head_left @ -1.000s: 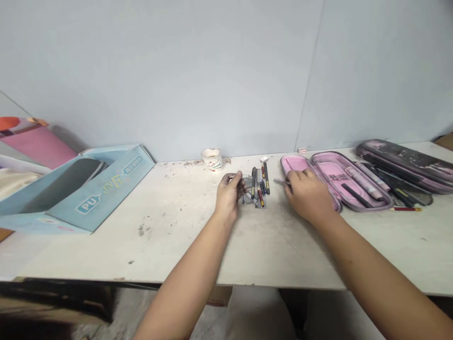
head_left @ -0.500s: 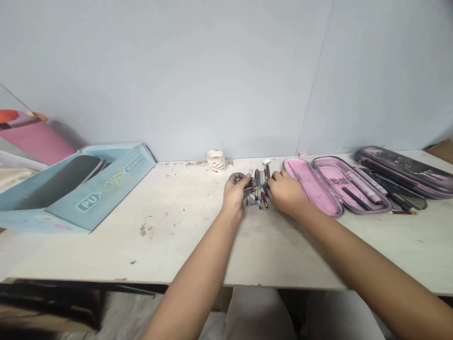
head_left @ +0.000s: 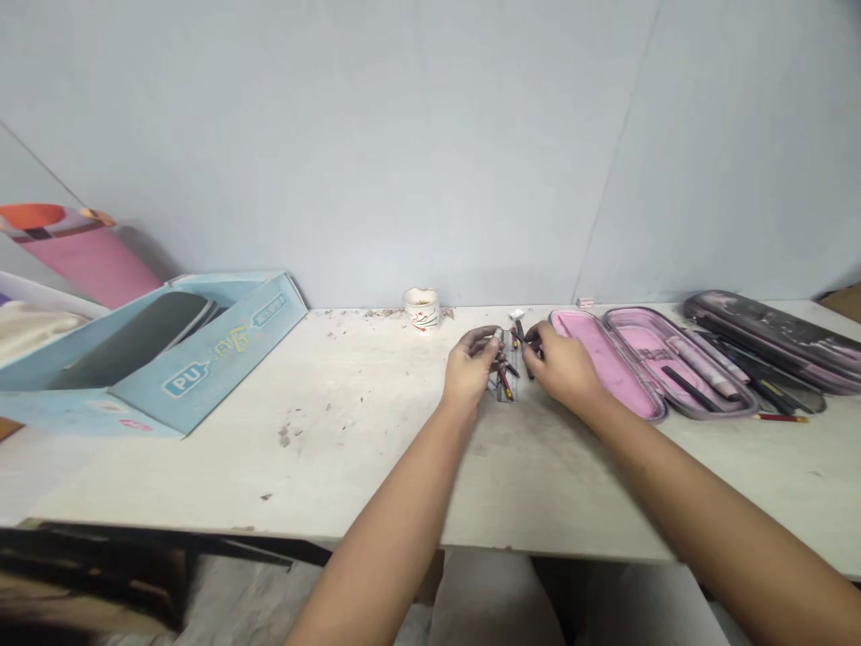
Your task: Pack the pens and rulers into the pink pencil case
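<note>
A small pile of pens and pencils (head_left: 506, 381) lies on the white table (head_left: 377, 449), near the back wall. My left hand (head_left: 471, 372) is curled at the pile's left side, fingers closed around some of the pens. On the pile's right side my right hand (head_left: 561, 368) pinches a dark pen (head_left: 520, 334). An open pink pencil case (head_left: 639, 363) lies just right of my right hand, with a few pens inside.
A small white paper cup (head_left: 421, 308) stands by the wall behind the pile. A light blue cardboard box (head_left: 168, 359) lies at the left. A dark pencil case (head_left: 773, 336) and loose pens (head_left: 773, 395) are at the far right.
My right hand came from the pink case to the pile and closed on a pen. Both hands have drawn together around the pens.
</note>
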### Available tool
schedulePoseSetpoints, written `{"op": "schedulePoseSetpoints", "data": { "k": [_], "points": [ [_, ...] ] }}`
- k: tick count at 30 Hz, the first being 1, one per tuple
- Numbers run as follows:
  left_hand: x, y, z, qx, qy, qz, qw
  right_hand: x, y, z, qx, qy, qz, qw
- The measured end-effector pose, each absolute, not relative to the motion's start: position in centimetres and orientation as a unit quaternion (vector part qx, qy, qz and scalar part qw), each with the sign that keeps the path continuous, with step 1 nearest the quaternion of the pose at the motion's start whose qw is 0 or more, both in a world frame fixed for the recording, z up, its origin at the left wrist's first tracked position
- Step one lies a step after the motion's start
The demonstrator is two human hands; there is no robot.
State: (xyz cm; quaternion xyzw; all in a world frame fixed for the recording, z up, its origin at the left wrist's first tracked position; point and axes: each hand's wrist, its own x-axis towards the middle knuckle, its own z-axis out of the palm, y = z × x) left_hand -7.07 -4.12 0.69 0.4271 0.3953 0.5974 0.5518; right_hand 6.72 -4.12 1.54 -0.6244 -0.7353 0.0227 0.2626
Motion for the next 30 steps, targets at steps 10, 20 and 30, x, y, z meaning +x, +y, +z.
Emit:
{"op": "schedulePoseSetpoints", "data": {
  "k": [10,20,30],
  "points": [
    [-7.1,-4.1,0.2,0.526,0.439,0.556,0.471,8.2,-5.4,0.9,-0.468,-0.784,-0.017,0.407],
    [-6.5,-5.2,0.4,0.739,0.448,0.422,0.275,8.9,-5.3,1.0,-0.449,-0.763,-0.012,0.465],
    [-6.1,-5.4,-0.5,0.711,0.409,0.461,0.339,7.0,-6.4,0.0,-0.465,-0.775,-0.018,0.427]
  ]
}}
